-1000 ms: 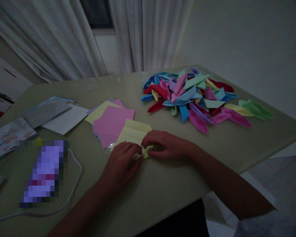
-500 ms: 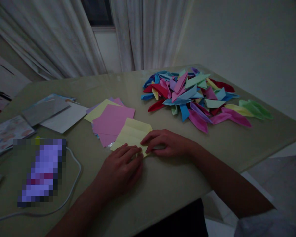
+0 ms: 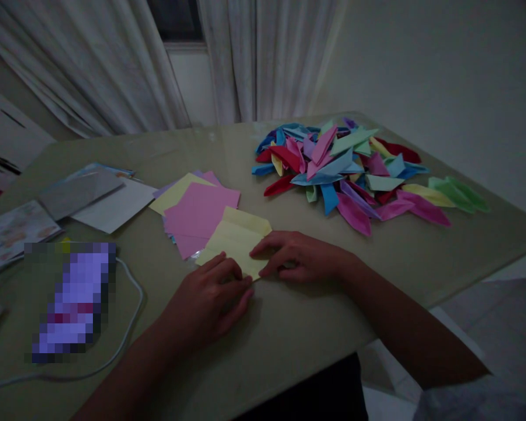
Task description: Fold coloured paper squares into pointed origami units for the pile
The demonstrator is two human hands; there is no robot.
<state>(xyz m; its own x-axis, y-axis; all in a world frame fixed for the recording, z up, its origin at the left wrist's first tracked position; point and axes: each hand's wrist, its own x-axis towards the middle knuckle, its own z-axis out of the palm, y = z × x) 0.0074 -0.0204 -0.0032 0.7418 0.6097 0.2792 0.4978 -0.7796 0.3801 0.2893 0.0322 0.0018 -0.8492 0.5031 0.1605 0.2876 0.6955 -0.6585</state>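
A creased yellow sheet of paper [image 3: 232, 235] lies flat on the table, with fold lines running across it. My left hand [image 3: 213, 295] is at its near left edge, index finger and thumb closed at the near corner. My right hand [image 3: 296, 256] presses fingertips onto the sheet's right side and holds it down. The near edge of the paper is partly covered by my fingers. Just behind it, a stack of coloured paper sheets [image 3: 199, 213] shows pink on top, with yellow and purple corners sticking out.
Many folded paper pieces [image 3: 333, 169] in mixed colours are heaped at the back right. On the left lie a white sheet [image 3: 114, 204], a clear sleeve [image 3: 83, 193] and a printed packet [image 3: 20, 234]. A pixelated device [image 3: 76, 298] sits near a white cable [image 3: 134, 321].
The fingers of my left hand have slid slightly along the near edge, and the right fingers have flattened and spread on the yellow paper. More of its surface shows between my hands.
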